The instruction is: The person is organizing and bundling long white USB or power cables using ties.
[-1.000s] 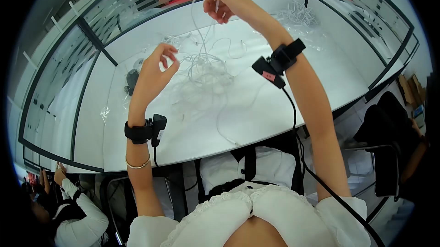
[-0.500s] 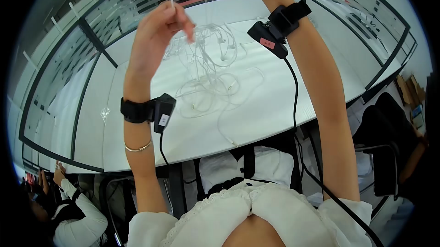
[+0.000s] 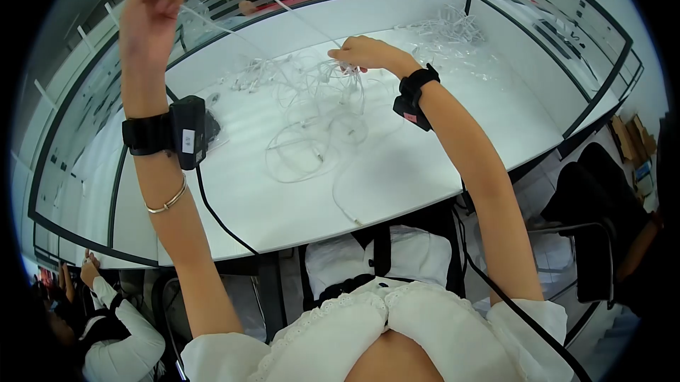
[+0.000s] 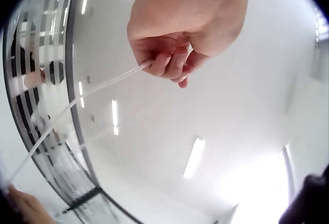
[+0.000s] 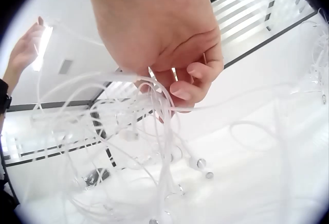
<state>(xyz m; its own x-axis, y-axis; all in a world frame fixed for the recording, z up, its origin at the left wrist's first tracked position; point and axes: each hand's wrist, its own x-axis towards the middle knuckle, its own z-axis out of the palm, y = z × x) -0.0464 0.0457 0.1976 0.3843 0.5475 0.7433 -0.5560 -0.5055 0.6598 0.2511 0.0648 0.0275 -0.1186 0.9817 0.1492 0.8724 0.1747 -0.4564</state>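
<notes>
High at the upper left of the head view, my left hand point(image 3: 152, 17) is raised well above the desk. Its fingers curl round a white cable point(image 4: 115, 78), which runs in a straight line down toward the right hand in the left wrist view. My right hand point(image 3: 372, 54) is low over the back middle of the desk, fingers and thumb closed on a tangled bundle of white cables point(image 5: 163, 136). Loops and metal-tipped plugs point(image 5: 200, 163) hang from that bundle. More strands, such as a wide loop point(image 3: 269, 162), lie on the desk below.
Another heap of white cables point(image 3: 457, 25) lies at the back right of the white desk point(image 3: 425, 169). A dark grey item point(image 3: 212, 127) sits at the left, partly behind the wrist camera. Glass partitions point(image 3: 567, 35) edge the desk; a person sits beyond the back one.
My left hand has risen up and to the left, drawing a cable out straight. After going up out of view, the right hand has come back down to the tangle.
</notes>
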